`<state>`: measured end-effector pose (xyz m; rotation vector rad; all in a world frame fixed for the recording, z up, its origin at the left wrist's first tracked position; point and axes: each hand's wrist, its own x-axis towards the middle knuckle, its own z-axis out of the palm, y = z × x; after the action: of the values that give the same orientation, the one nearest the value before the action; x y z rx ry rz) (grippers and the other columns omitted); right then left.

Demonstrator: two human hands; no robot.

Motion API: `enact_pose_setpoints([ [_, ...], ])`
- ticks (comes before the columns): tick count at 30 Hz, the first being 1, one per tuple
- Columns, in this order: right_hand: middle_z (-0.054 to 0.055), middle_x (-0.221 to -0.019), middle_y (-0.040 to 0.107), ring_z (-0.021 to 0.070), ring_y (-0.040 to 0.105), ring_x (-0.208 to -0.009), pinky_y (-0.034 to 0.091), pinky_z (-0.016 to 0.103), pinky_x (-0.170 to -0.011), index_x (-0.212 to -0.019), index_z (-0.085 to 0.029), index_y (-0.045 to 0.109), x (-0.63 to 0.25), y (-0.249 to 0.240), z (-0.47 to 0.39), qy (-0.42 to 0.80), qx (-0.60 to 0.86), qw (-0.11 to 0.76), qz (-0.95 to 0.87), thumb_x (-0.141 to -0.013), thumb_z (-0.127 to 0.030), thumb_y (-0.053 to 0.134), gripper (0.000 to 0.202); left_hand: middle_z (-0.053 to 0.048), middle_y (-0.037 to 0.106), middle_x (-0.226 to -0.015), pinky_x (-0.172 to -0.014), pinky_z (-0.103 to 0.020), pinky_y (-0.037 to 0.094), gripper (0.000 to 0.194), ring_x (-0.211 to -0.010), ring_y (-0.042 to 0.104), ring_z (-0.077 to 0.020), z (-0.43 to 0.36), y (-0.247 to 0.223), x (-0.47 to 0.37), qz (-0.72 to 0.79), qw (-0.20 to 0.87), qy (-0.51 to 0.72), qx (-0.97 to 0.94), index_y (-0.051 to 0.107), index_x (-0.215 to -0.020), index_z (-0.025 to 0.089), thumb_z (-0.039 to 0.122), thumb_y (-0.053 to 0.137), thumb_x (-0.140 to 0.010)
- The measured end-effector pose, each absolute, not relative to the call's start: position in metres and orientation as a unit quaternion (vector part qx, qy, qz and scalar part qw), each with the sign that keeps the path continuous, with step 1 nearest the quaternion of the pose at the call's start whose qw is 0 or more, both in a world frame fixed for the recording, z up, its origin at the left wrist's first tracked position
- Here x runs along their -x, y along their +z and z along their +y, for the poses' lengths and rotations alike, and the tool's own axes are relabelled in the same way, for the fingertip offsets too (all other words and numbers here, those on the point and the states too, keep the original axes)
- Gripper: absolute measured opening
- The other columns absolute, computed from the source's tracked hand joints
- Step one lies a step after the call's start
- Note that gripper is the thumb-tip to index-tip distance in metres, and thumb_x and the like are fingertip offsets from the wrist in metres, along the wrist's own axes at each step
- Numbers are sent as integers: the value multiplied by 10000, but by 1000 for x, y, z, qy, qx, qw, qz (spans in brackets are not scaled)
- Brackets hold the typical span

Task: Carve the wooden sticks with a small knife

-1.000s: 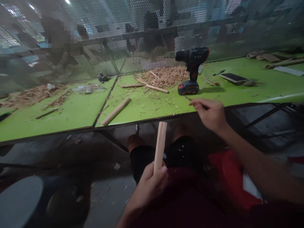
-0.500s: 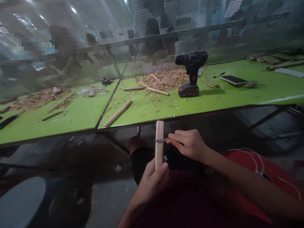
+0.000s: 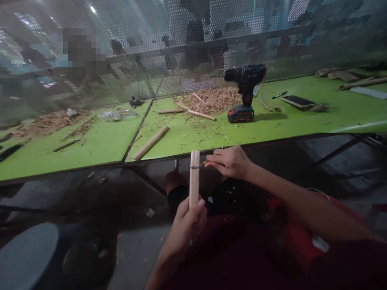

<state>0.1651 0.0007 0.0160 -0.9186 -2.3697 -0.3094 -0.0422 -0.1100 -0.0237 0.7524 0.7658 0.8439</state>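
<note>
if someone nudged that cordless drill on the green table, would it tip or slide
The cordless drill probably tips rather than rolls: it stands upright on its battery base, with the motor body high up. It likely feels heavy for its size. The shavings beside it would hardly stop a slide.

You've got two hands in view: left hand (image 3: 186,225) wrapped around one wooden stick (image 3: 194,177), right hand (image 3: 229,162) gripping one small knife (image 3: 200,165). On the green table (image 3: 302,121): one cordless drill (image 3: 245,92), one phone (image 3: 298,100) and one pen (image 3: 278,94) toward the right end, one loose stick (image 3: 150,142) near the front edge, two heaps of shavings (image 3: 211,98).
</note>
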Motion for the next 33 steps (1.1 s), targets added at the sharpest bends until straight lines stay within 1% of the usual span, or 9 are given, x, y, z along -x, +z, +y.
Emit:
enact_pose_setpoints([
  [3,39,-812,745,125,610,-680,308,238,-546,-962,-203,777,-191,25,32,-122,390,314,-857,-984,-387,498,335,120,294,-471,-358,-152,155,423,-380,210,-28,-121,-26,47,362,774,378,-357,416,-773,201,522,690,-813],
  [6,120,-843,760,155,665,-748,418,240,-654,-916,-97,783,-223,48,57,-122,474,386,-782,-980,-373,490,407,110,319,-504,-383,-153,179,434,-406,237,-24,-131,-27,51,359,795,354,-338,447,-791,184,516,726,-786],
  [8,119,-936,764,179,690,-859,460,258,-758,-986,-107,774,-226,62,55,-75,475,390,-786,-971,-348,517,352,115,289,-495,-386,-153,172,420,-410,208,-26,-130,-27,51,364,788,385,-315,424,-773,192,509,696,-817],
  [13,72,-917,765,162,695,-805,490,255,-724,-971,-152,755,-180,50,0,56,400,399,-823,-968,-325,551,267,125,257,-472,-373,-156,157,382,-389,154,-33,-116,-25,44,318,798,401,-319,419,-790,203,488,669,-846],
  [16,41,-827,747,137,669,-711,449,240,-634,-958,-179,745,-159,27,-29,42,395,369,-840,-972,-360,547,268,122,261,-477,-363,-152,159,397,-386,162,-32,-114,-27,40,307,799,401,-326,413,-776,205,491,683,-834],
  [19,16,-713,688,107,601,-606,346,241,-532,-973,-179,741,-155,17,-41,-19,399,335,-853,-992,-386,509,312,123,264,-476,-361,-151,160,402,-385,165,-29,-116,-29,37,304,794,404,-337,406,-764,205,486,685,-834],
  [24,-3,-654,618,89,498,-542,224,271,-497,-970,-184,735,-162,25,-38,-96,359,309,-875,-1015,-396,454,355,123,277,-471,-358,-150,166,399,-376,174,-27,-116,-27,35,295,797,393,-352,399,-770,206,483,678,-841],
  [27,-5,-641,597,93,468,-540,207,290,-507,-931,-186,733,-167,30,-30,-138,337,292,-885,-1020,-415,436,386,124,280,-480,-354,-147,172,389,-375,176,-29,-116,-25,36,285,807,385,-344,409,-794,208,481,684,-834],
  [33,3,-670,617,99,478,-559,215,290,-512,-996,-194,717,-169,34,-14,-166,306,280,-894,-1022,-408,426,362,127,265,-472,-356,-140,175,353,-372,157,-28,-115,-21,41,294,807,393,-328,417,-795,206,443,671,-853],
])
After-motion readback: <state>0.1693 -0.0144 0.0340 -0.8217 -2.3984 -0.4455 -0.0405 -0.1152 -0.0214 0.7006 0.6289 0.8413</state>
